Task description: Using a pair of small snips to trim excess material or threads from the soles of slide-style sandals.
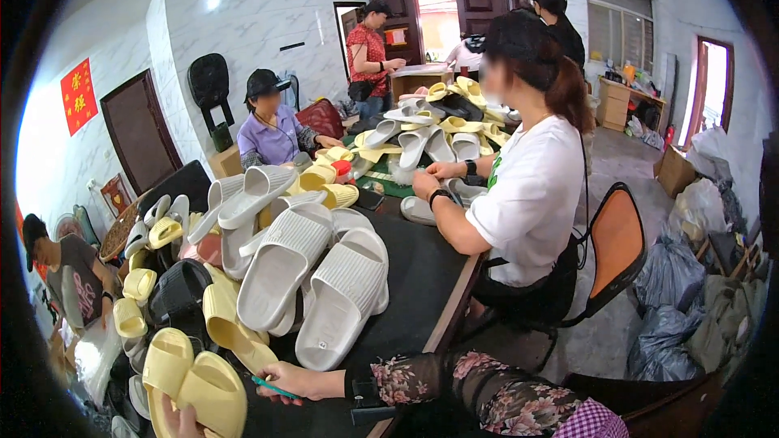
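My left hand (182,419) comes up at the bottom edge, its fingers closed round a pair of pale yellow slide slippers (213,396). Just right of the pair, my right hand (299,380) grips a slim teal-handled tool (274,388) that points toward the slippers; its kind is not clear. My right forearm is in a sheer black floral sleeve (519,393). Beyond my hands, a stack of light grey slides (345,300) lies on the black tabletop (430,268). A yellow slide (231,324) and a black slide (180,296) lie to its left.
A person in a white shirt (527,195) sits at the table's right side, near an orange-backed chair (614,239). Across sits a person in purple (280,138). More slippers (438,126) heap at the far end. Grey plastic bags (669,276) stand on the right floor.
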